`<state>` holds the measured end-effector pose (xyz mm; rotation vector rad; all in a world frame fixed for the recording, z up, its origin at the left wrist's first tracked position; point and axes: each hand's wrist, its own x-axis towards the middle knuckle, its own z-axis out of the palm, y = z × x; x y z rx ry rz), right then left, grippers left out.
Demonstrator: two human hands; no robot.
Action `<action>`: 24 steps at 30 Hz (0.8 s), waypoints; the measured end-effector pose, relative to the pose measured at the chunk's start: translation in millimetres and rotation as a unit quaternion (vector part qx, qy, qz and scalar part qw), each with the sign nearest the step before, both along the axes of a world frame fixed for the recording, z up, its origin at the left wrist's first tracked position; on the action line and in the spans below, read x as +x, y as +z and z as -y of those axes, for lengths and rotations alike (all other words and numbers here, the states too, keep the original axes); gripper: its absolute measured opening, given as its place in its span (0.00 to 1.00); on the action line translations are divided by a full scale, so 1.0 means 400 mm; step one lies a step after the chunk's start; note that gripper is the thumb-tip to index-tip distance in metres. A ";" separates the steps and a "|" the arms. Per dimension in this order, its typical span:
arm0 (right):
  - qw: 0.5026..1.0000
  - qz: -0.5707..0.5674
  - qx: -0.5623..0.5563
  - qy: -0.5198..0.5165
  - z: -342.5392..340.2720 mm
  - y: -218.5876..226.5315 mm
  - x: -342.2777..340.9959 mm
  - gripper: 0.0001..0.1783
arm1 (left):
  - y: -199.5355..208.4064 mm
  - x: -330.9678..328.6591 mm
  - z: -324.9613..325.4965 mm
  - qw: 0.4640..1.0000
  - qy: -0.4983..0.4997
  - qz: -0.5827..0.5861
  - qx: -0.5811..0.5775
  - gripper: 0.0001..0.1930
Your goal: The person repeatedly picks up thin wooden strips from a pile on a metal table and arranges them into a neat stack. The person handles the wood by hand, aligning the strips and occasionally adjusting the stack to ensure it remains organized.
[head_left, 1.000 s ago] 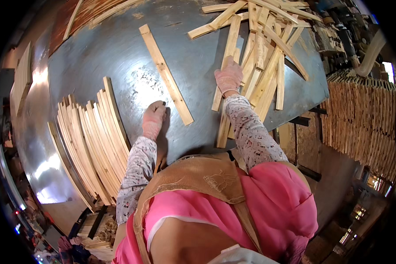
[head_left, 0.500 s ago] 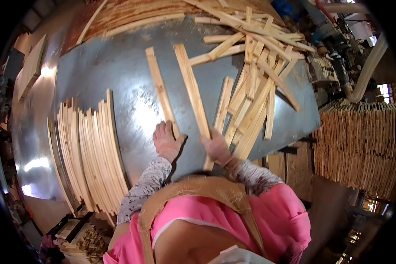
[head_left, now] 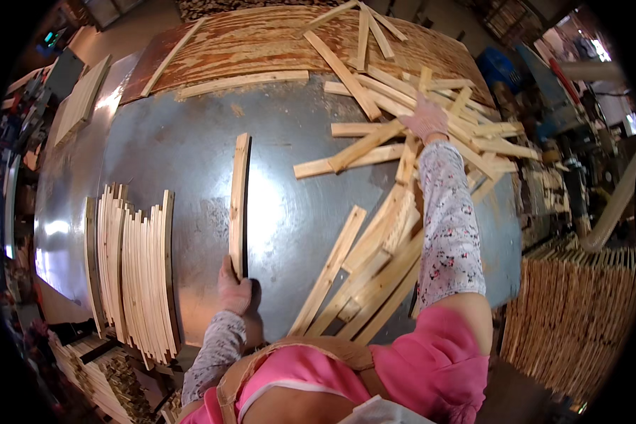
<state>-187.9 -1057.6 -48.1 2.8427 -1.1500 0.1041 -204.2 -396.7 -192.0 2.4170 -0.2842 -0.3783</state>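
My left hand (head_left: 234, 288) is closed around the near end of a pale wooden strip (head_left: 239, 198), which lies lengthwise on the grey metal tabletop (head_left: 191, 155). My right arm reaches far forward over a loose heap of wooden strips (head_left: 374, 155). On the far part of that heap, my right hand (head_left: 427, 120) rests with thumb and fingers apart, touching strips; parts of the fingers are hard to make out. To the left of my left hand, several strips stand side by side in a neat row (head_left: 141, 275).
A worn plywood board (head_left: 261, 49) runs along the far side, with a few strips on it. Flat boards (head_left: 83, 102) lie at the far left. A tall stack of wooden pieces (head_left: 572, 318) stands at the right, below machinery (head_left: 558, 155). A blue crate (head_left: 498, 69) is behind the heap.
My right hand has let go of its strip and moved forward onto the heap. My left hand has shifted left and nearer and now grips a strip's end.
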 end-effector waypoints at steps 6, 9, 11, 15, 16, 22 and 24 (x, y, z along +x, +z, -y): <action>0.995 0.022 0.045 -0.089 0.201 -0.101 -0.019 0.52 | -0.060 0.030 -0.062 0.987 0.018 -0.101 -0.127 0.40; 0.996 -0.025 0.050 -0.073 0.218 -0.123 0.006 0.50 | -0.084 0.037 -0.047 0.982 0.022 -0.092 -0.161 0.41; 0.996 -0.038 0.049 -0.057 0.164 -0.139 0.014 0.50 | -0.064 0.031 -0.029 0.984 0.020 -0.086 -0.153 0.41; 0.994 -0.012 0.101 0.027 0.017 -0.125 -0.079 0.51 | -0.070 0.062 -0.013 0.982 -0.002 -0.086 -0.170 0.38; 0.994 0.007 0.096 0.058 -0.031 -0.145 -0.129 0.51 | -0.071 0.070 -0.007 0.983 -0.012 -0.071 -0.169 0.38; 0.951 -0.046 0.193 0.235 -0.447 -0.171 -0.309 0.51 | 0.052 0.075 0.013 0.948 0.087 -0.254 -0.172 0.30; 0.941 -0.082 0.205 0.258 -0.560 -0.187 -0.353 0.51 | 0.036 0.016 -0.030 0.957 0.093 -0.193 -0.197 0.20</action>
